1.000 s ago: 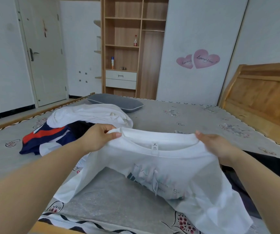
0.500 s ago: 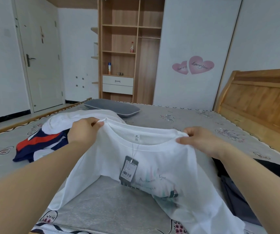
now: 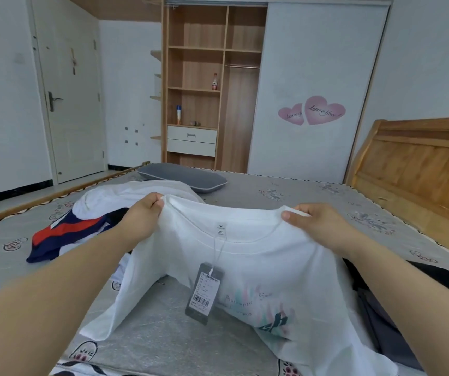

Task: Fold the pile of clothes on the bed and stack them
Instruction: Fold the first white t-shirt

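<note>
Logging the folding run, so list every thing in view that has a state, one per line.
white T-shirt: unfolded, held up by both shoulders, hem on the bed
left hand: pinches the left shoulder
right hand: pinches the right shoulder
hang tag: attached, dangling from the collar
pile of clothes: unfolded heap
dark garments: lying flat at right
door: closed
wardrobe drawers: closed

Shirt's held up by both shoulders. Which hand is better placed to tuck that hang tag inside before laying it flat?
Probably left. The hang tag dangles left of the white T-shirt's centre, nearer the left hand; the right hand can keep pinching its shoulder.
</note>
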